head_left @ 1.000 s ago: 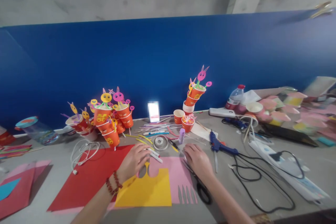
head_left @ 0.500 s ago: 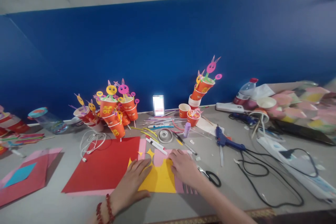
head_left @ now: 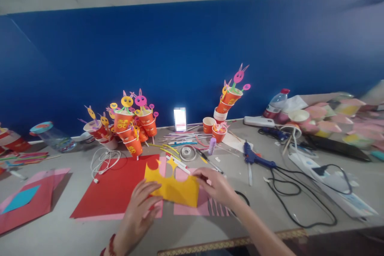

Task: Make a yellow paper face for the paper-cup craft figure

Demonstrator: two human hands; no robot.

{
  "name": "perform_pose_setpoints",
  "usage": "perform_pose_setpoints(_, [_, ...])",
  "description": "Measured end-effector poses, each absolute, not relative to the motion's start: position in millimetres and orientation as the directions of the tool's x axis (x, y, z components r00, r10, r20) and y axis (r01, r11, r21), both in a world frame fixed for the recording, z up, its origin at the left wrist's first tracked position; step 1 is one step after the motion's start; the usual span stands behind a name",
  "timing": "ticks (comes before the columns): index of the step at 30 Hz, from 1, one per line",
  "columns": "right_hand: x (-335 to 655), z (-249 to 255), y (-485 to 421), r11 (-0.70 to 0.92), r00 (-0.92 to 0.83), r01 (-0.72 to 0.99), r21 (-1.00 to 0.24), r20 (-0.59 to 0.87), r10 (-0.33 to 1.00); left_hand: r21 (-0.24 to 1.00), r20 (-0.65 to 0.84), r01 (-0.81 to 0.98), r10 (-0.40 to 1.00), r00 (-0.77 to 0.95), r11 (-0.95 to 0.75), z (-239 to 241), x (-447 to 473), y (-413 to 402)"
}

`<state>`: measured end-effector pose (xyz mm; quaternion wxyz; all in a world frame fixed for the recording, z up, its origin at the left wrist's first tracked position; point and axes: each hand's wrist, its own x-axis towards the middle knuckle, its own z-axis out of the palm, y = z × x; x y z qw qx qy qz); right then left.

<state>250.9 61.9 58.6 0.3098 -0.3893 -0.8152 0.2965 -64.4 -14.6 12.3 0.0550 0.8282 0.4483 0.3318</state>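
Note:
A yellow paper sheet point(head_left: 177, 192) with rounded cut-outs along its far edge is lifted at a tilt above pink and red sheets. My right hand point(head_left: 214, 186) pinches its upper right corner between thumb and fingers. At its left side, my left hand point(head_left: 141, 202) has its fingers apart, the fingertips over the yellow edge and the thumb below. Red paper point(head_left: 117, 184) lies to the left, over a pink sheet. Beneath the yellow sheet is pink paper point(head_left: 192, 210), beside a striped piece. Scissors point(head_left: 242, 197) are mostly hidden under my right forearm.
Decorated red paper cups point(head_left: 124, 122) stand at the back left, another stack point(head_left: 225, 106) right of the phone point(head_left: 180, 120). Markers point(head_left: 177, 163), a tape roll point(head_left: 187, 153) and a glue stick point(head_left: 212, 146) lie ahead. A blue glue gun point(head_left: 258, 158) and power strip point(head_left: 330, 184) are rightward.
The yellow sheet has been lifted from the table and turned, its near edge rising. My right hand has changed from lying flat to pinching its corner; my left hand has moved leftward.

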Motion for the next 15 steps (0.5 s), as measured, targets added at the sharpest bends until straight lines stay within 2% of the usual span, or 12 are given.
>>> perform_pose_setpoints(2, [256,63,60,0.589,-0.461,0.365,-0.721,0.409,0.787,0.549,0.586,0.669,0.802,0.119,-0.501,13,-65,-24])
perform_pose_setpoints(3, [257,64,60,0.614,-0.429,0.331,-0.717,0.465,0.774,0.646,0.554,0.631,0.832,-0.001,-0.430,13,-62,-27])
perform_pose_setpoints(5, [256,63,58,0.634,-0.350,0.278,-0.722,0.538,0.766,0.832,0.359,0.492,0.925,-0.125,-0.257,13,-50,-27])
perform_pose_setpoints(7, [249,58,54,0.621,-0.273,0.231,-0.749,0.563,0.780,0.953,0.134,0.278,0.990,-0.043,-0.117,13,-31,-22])
perform_pose_setpoints(10, [235,49,47,0.541,-0.192,0.168,-0.824,0.511,0.838,0.999,-0.028,0.034,0.998,0.057,0.026,14,1,-9])
perform_pose_setpoints(13, [233,40,36,0.474,-0.165,0.197,-0.858,0.448,0.879,0.998,-0.060,0.018,0.998,0.032,0.060,16,23,-3])
perform_pose_setpoints(15, [247,36,27,0.459,-0.176,0.340,-0.821,0.423,0.889,0.998,-0.049,0.043,0.999,0.021,0.048,20,30,-2])
